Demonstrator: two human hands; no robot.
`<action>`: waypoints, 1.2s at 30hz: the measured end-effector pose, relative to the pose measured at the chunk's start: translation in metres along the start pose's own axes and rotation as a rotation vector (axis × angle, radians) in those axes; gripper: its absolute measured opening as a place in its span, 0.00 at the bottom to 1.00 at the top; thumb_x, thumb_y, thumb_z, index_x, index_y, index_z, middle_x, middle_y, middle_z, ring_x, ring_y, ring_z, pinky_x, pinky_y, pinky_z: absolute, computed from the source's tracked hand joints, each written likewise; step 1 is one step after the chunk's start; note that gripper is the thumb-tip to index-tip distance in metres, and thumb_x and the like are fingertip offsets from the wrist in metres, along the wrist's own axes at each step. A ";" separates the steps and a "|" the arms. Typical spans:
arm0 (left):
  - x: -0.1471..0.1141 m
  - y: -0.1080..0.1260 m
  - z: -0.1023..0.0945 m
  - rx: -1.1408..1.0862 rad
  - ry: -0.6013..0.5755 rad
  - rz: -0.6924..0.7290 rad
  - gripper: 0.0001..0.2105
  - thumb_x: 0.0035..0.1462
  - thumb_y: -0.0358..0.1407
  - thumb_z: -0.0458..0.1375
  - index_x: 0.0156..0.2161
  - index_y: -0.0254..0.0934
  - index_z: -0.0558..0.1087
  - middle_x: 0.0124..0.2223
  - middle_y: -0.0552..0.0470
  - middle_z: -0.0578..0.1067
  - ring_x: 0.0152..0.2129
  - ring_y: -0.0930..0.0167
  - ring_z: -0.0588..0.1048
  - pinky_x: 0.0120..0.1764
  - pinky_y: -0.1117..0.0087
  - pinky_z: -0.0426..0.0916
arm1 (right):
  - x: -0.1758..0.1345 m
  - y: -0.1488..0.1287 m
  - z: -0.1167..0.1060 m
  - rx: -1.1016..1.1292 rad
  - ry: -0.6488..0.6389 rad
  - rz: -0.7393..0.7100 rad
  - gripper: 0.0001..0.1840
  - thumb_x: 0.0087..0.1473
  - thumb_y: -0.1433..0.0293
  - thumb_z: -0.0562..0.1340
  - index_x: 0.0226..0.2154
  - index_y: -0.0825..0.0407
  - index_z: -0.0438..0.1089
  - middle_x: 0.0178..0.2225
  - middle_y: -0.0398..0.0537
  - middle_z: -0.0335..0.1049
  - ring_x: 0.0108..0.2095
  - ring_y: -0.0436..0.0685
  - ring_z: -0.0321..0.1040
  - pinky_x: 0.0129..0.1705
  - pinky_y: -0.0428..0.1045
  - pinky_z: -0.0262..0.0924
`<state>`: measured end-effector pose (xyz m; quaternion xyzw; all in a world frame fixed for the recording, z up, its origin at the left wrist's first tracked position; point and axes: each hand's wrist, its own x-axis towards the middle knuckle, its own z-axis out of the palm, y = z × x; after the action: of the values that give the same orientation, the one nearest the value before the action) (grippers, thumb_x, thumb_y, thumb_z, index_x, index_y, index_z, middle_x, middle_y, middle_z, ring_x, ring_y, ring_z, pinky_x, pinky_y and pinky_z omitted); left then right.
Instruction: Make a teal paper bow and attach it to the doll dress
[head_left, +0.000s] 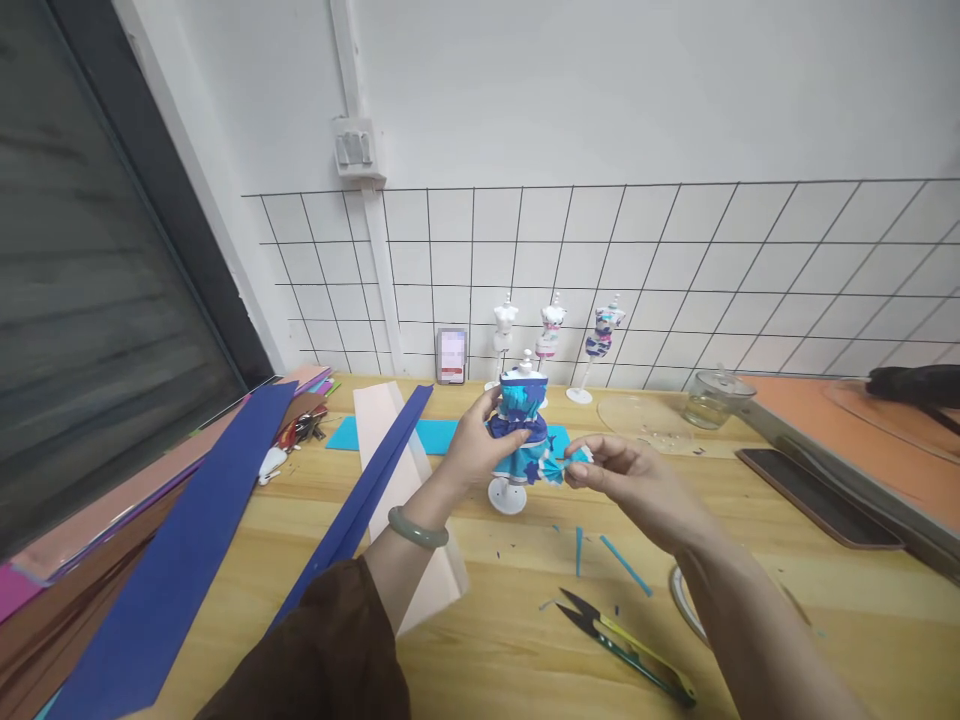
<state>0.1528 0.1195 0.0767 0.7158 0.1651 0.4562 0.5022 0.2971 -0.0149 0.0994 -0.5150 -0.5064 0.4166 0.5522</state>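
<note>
A small white mannequin [508,494] stands on the wooden table [495,640], dressed in a blue and turquoise paper dress [522,420]. My left hand [472,445] grips the dress at its waist from the left; a green bangle sits on that wrist. My right hand [619,475] pinches a small pleated turquoise paper piece [559,465] against the right side of the skirt.
Thread snips [626,645] and turquoise paper strips [622,565] lie in front. Dark blue, pink and other paper sheets [172,560] spread on the left. Three mini mannequins [551,335], a phone [451,356], a glass jar [711,398] and a dark tablet [817,495] stand behind and to the right.
</note>
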 end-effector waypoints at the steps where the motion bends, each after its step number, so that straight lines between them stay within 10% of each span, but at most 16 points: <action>1: 0.000 0.000 -0.001 -0.001 -0.015 0.002 0.25 0.45 0.31 0.62 0.51 0.36 0.63 0.49 0.45 0.70 0.46 0.66 0.69 0.47 0.65 0.64 | 0.005 -0.003 -0.001 0.003 -0.044 -0.006 0.09 0.43 0.65 0.67 0.29 0.50 0.71 0.29 0.43 0.70 0.31 0.50 0.65 0.38 0.48 0.61; 25: 0.003 0.000 -0.012 -0.024 -0.202 -0.012 0.25 0.45 0.34 0.63 0.49 0.35 0.65 0.51 0.43 0.69 0.48 0.63 0.68 0.50 0.62 0.62 | 0.030 -0.004 -0.009 0.066 -0.125 -0.034 0.21 0.40 0.68 0.68 0.40 0.52 0.68 0.33 0.45 0.70 0.34 0.52 0.67 0.40 0.51 0.62; 36: 0.001 0.004 0.001 0.056 0.033 0.040 0.29 0.45 0.35 0.63 0.54 0.39 0.60 0.51 0.45 0.68 0.50 0.63 0.65 0.52 0.60 0.59 | 0.031 -0.005 -0.005 0.050 -0.200 -0.027 0.29 0.42 0.69 0.67 0.49 0.51 0.65 0.33 0.45 0.70 0.37 0.54 0.67 0.43 0.53 0.61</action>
<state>0.1530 0.1179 0.0801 0.7251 0.1719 0.4731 0.4699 0.3060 0.0142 0.1084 -0.4498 -0.5553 0.4712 0.5170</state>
